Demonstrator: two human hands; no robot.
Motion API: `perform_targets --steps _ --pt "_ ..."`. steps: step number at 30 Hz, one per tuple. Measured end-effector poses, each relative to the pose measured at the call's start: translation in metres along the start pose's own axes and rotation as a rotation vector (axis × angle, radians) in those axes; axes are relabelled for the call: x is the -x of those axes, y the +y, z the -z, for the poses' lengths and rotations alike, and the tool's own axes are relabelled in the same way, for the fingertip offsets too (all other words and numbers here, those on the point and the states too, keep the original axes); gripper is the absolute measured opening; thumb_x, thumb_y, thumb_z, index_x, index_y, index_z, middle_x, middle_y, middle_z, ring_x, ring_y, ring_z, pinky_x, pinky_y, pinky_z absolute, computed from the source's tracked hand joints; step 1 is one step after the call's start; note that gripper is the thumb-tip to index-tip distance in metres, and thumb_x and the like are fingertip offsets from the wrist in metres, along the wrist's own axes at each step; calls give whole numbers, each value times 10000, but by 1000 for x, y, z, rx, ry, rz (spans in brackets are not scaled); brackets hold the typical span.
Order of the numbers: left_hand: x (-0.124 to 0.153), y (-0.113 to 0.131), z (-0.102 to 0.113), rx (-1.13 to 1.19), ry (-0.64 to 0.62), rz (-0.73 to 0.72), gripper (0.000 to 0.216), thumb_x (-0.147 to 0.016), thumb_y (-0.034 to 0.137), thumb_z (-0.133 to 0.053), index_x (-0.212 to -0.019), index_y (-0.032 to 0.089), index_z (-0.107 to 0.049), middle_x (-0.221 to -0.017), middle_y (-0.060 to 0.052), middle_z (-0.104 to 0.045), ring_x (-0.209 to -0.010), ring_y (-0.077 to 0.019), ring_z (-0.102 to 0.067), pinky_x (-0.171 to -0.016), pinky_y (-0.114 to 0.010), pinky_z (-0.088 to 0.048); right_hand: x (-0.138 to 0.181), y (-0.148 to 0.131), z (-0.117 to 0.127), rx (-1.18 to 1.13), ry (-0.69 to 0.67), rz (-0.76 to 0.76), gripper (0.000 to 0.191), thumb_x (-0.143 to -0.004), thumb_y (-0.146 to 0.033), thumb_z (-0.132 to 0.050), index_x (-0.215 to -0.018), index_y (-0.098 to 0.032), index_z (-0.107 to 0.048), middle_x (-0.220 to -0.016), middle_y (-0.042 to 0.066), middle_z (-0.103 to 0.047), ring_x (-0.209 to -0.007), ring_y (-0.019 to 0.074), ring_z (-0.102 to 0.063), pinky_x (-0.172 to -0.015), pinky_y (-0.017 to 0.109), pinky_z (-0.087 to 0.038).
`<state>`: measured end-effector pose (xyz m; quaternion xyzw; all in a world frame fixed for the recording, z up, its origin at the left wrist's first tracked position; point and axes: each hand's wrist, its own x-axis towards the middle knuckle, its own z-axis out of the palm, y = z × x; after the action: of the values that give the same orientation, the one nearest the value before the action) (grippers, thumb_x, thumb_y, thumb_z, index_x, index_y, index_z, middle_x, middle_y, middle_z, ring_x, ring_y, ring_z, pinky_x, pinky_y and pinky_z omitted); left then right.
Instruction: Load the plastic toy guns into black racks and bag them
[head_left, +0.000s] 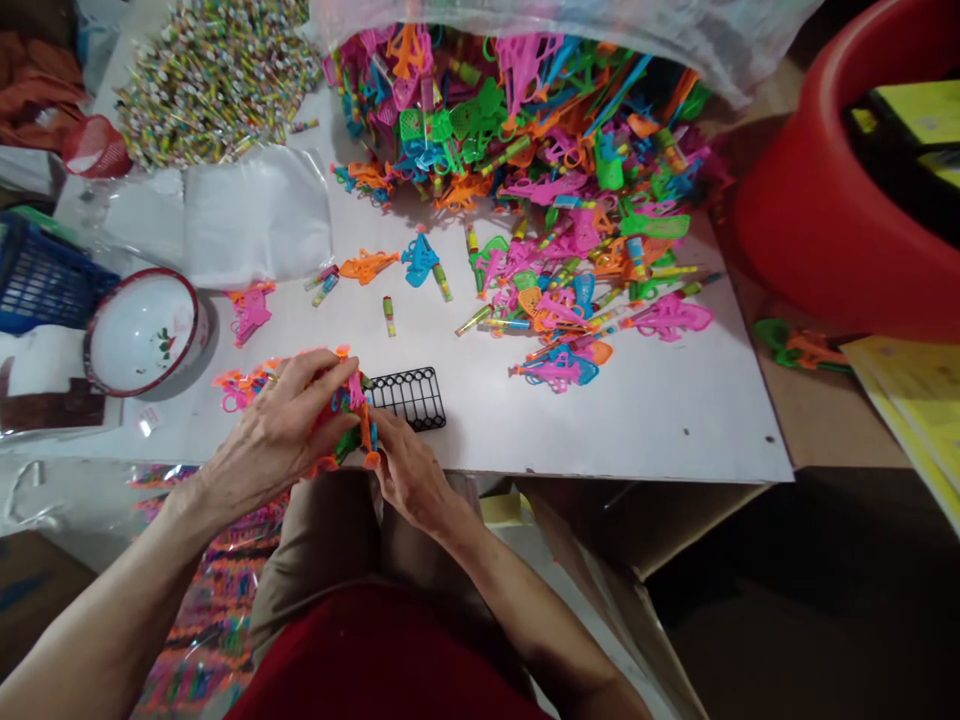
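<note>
At the table's near edge, my left hand (289, 415) is closed over a bunch of small bright plastic toys (351, 395) in pink, orange, green and blue. My right hand (409, 465) grips the same bunch from its right side, fingertips partly hidden behind it. A black wire-like rack (411, 398) with small rings along its edges lies just beyond my right hand. More toys (236, 390) lie to the left, partly under my left wrist. A small tube with a green and yellow label (388, 316) rests farther up the table.
A large heap of plastic toys (480, 125) spills from a clear bag. Many small tubes (217, 80) are piled at the back left. Clear plastic bags (259, 215), a white red-rimmed bowl (191, 350) and a blue basket (49, 275) stand left; a red tub (802, 210) stands right.
</note>
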<state>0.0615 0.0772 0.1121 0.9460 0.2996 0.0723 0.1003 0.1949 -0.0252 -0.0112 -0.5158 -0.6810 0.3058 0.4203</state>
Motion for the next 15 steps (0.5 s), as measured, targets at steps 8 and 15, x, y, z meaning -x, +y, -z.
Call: perform_targets --steps 8,15 --pt "1 -2 -1 -17 -8 -3 534 -927 305 -534 -1424 210 -365 -1243 -135 -509 -1142 -282 -525 -942 -434 -500 0 -5 -2 163 -89 -16 538 -992 -155 -333 -1519 -167 -226 -1383 155 -526 -1262 225 -517 -1021 413 -503" --pt "6 -11 -14 -18 33 24 557 -873 402 -580 -1368 185 -444 -1228 -139 -537 -1096 -290 -555 -889 -420 -519 -10 -1 43 184 -192 50 461 -969 -159 -398 -1429 -146 -384 -1315 114 -595 -1192 181 -565 -999 284 -497"
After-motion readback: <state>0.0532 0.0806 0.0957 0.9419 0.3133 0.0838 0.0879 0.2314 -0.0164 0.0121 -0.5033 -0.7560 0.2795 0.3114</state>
